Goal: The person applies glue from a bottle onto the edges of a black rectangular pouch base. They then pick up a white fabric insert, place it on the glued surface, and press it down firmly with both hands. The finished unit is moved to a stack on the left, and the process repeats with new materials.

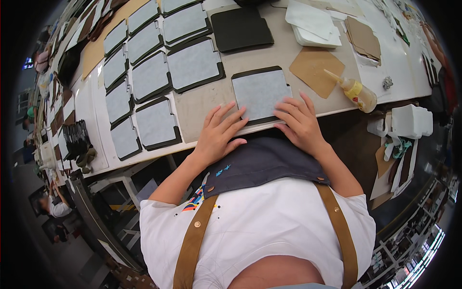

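In front of me, by the table's front edge, lies a black panel with a light grey-blue sheet point(260, 89) on it; a black border shows along its top and bottom. My left hand point(222, 127) rests at its lower left edge, fingers stretched out and the tips near the sheet. On the opposite side my right hand point(301, 120) lies with fingers spread, its tips on the panel's right edge. Neither hand holds anything up. A tan card point(317, 71) lies right of the panel, with a squeeze bottle point(358, 94) of pale yellow liquid tipped on its side against it.
Rows of similar panels point(151, 79) cover the table's left part. A stack of dark pieces point(241, 30) sits beyond the worked panel. White sheets point(315, 31) and brown pieces point(363, 38) are piled at the far right, near a crumpled silvery lump point(387, 83). White containers point(409, 120) stand below the right edge.
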`<state>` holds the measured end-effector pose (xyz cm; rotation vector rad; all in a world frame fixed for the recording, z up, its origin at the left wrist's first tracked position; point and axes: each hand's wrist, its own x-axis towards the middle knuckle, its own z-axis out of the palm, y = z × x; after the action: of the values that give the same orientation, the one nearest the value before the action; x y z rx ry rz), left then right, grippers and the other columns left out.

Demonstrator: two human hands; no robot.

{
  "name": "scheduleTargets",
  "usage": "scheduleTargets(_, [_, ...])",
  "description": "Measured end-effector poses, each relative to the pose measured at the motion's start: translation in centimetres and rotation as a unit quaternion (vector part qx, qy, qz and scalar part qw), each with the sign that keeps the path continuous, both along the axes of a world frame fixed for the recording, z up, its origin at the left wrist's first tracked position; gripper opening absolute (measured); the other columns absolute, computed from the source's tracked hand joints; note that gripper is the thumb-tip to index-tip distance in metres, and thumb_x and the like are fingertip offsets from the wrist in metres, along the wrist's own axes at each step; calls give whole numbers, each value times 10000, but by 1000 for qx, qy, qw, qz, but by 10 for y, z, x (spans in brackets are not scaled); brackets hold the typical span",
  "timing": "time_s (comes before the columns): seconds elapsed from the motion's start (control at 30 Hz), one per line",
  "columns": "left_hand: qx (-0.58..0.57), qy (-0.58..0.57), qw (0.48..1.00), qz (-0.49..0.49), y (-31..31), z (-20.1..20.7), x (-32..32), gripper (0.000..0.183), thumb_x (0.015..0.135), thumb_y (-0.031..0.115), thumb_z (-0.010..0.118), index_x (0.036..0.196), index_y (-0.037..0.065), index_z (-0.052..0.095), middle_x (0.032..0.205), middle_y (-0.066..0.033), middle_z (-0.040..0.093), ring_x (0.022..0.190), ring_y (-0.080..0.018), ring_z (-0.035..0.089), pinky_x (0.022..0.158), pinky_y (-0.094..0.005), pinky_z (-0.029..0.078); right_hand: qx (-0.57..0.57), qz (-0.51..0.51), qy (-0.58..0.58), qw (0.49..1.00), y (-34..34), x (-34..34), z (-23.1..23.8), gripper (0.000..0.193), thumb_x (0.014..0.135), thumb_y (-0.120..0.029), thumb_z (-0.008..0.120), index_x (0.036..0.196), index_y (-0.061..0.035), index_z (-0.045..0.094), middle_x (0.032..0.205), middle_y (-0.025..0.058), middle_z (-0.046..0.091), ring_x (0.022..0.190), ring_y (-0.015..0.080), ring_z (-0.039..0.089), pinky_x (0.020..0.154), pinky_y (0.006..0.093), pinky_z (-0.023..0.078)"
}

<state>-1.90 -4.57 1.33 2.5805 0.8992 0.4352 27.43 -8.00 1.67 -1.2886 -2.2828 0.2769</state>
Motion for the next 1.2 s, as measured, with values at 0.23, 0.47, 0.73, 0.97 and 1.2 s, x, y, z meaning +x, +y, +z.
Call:
scheduleTargets(0.23, [-11,-121,986,111,6,6,-1,305,868,218,741,1152,113,703,1160,-46,694,1197,-293,578,1107,-469,367,-63,26,29,997,26,-14,14,236,781,-160,812,954,-124,656,1040,13,584,1066,232,570,1197,527,238])
scheduleTargets(0.47, [-336,-308,861,226,-7,0,4,235,1045,197,578,988,28,732,888,-81,720,733,-166,678,650,-272,507,-38,29,36,998,33,-14,14,179,771,-127,813,892,-124,681,989,8,603,1005,232,565,1124,511,296])
scheduleTargets(0.73, [-531,-280,764,237,29,6,21,314,1063,265,562,1176,-12,656,853,-26,699,742,-65,631,635,-228,495,72,54,50,995,12,-25,22,221,735,-133,836,920,-136,715,997,11,639,945,223,575,1042,479,348])
scheduleTargets(0.97, [-234,-205,887,341,25,39,-46,197,971,170,684,1026,-19,689,794,-47,665,693,-97,552,646,-268,466,49,-21,77,996,17,-14,19,180,795,-132,795,957,-119,716,1055,39,647,1012,252,580,1061,490,346])
scheduleTargets(1.2, [-158,-165,816,530,4,62,-210,240,1009,205,637,1059,-29,650,797,-15,607,727,-85,513,677,-262,459,62,-57,66,994,26,-16,20,139,830,-84,757,960,-103,710,1094,56,654,1053,267,583,1105,514,334])
